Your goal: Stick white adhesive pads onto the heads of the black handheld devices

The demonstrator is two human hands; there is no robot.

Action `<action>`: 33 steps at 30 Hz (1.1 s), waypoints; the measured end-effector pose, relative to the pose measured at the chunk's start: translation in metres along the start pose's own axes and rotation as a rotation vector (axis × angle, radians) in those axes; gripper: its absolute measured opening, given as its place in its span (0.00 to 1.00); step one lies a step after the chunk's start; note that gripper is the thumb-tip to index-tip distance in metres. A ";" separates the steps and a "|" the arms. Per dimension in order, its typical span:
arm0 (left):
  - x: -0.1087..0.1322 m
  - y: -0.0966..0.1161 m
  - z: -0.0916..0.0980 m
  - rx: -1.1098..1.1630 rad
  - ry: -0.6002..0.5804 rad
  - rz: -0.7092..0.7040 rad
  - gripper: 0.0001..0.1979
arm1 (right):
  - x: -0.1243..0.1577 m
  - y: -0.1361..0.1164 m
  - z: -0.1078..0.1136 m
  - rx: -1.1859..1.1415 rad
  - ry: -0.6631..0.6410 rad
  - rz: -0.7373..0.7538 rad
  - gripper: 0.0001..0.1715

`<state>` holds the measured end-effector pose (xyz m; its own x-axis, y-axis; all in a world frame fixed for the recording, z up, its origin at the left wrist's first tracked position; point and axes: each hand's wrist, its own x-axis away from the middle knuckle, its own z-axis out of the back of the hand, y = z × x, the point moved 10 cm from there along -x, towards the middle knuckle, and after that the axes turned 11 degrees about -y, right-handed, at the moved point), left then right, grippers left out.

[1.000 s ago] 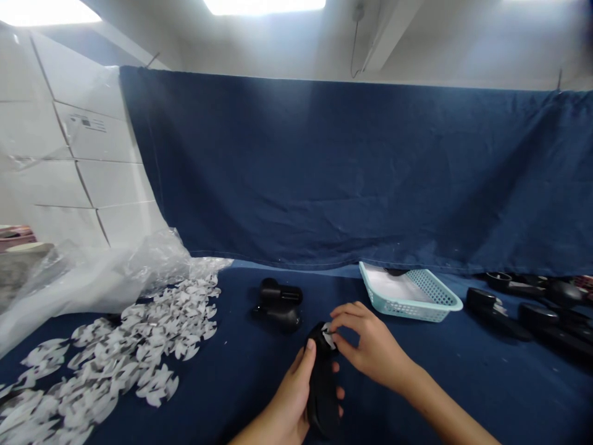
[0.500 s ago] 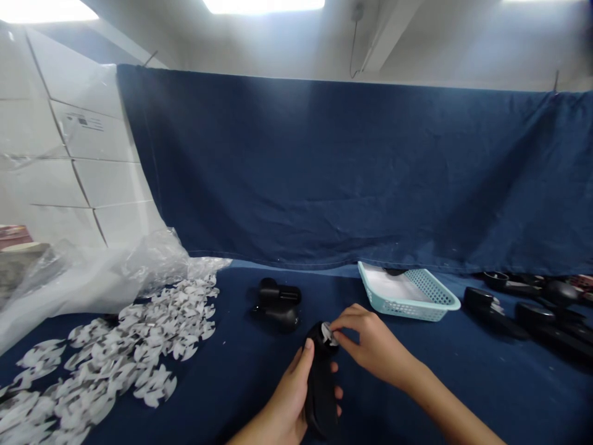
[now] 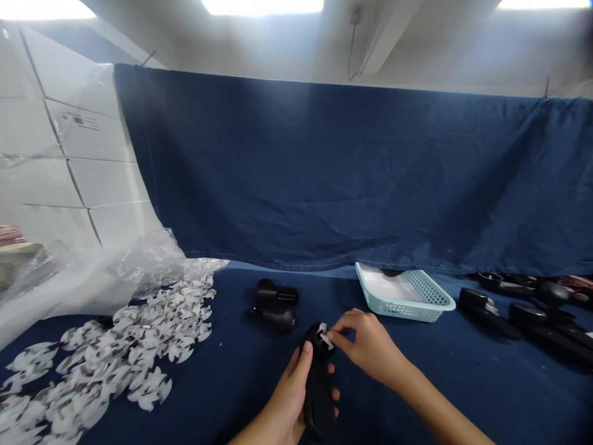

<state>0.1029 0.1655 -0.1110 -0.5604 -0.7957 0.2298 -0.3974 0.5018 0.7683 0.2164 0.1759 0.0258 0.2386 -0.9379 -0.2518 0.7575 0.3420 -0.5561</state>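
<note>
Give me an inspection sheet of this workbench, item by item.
surface: navy cloth covers the bench.
job's things: black handheld device, with a white piece at its head.
clutter: white die-cut pieces lie heaped at left beside clear plastic film; two black devices lie ahead; more black devices lie at right; a light-blue basket holds white paper.
grippers: left hand grips the device; right hand pinches the white piece.
cables: a thin wire hangs from the ceiling.
surroundings: hanging navy curtain; white cartons stacked at left.
</note>
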 end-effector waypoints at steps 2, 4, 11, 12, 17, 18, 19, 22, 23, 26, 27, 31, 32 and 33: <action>0.000 0.001 -0.001 0.002 -0.004 0.005 0.26 | 0.001 0.003 0.001 -0.002 0.023 -0.022 0.06; 0.001 0.001 -0.003 0.005 -0.003 0.014 0.25 | 0.002 0.004 0.002 -0.008 0.046 -0.031 0.02; 0.004 0.001 -0.005 0.018 -0.007 0.028 0.25 | 0.001 -0.002 0.001 -0.029 0.067 0.048 0.08; 0.004 0.001 -0.004 0.015 -0.008 0.024 0.25 | 0.001 -0.002 0.001 -0.029 0.069 0.052 0.08; 0.002 0.001 -0.003 -0.011 -0.011 0.004 0.25 | 0.001 -0.002 0.000 -0.038 0.079 0.061 0.09; 0.002 0.001 -0.003 -0.014 -0.011 0.000 0.26 | 0.001 -0.002 0.000 -0.040 0.081 0.064 0.09; 0.002 0.001 -0.003 -0.016 -0.012 -0.003 0.26 | 0.001 -0.003 0.000 -0.042 0.084 0.066 0.09; 0.003 0.002 -0.003 -0.021 -0.008 -0.009 0.27 | 0.003 -0.006 -0.002 -0.045 0.091 0.075 0.09; 0.003 0.002 -0.003 -0.022 -0.011 -0.010 0.27 | 0.003 -0.007 -0.003 -0.046 0.091 0.078 0.10; 0.004 0.005 -0.005 -0.019 -0.028 -0.013 0.27 | 0.002 -0.007 -0.005 -0.044 0.087 0.080 0.10; 0.004 0.006 -0.006 -0.017 -0.033 -0.012 0.27 | 0.002 -0.006 -0.005 -0.041 0.087 0.077 0.10; 0.005 0.007 -0.007 -0.006 -0.024 0.011 0.26 | 0.001 -0.005 -0.006 -0.030 0.082 0.060 0.08; 0.005 0.006 -0.007 0.000 -0.022 0.019 0.26 | 0.001 -0.005 -0.006 -0.028 0.080 0.058 0.09; 0.005 0.006 -0.007 0.008 -0.024 0.026 0.26 | 0.001 -0.006 -0.006 -0.027 0.079 0.056 0.09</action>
<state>0.1028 0.1618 -0.1012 -0.5876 -0.7741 0.2357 -0.3879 0.5251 0.7575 0.2083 0.1737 0.0239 0.2306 -0.9103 -0.3438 0.7274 0.3960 -0.5605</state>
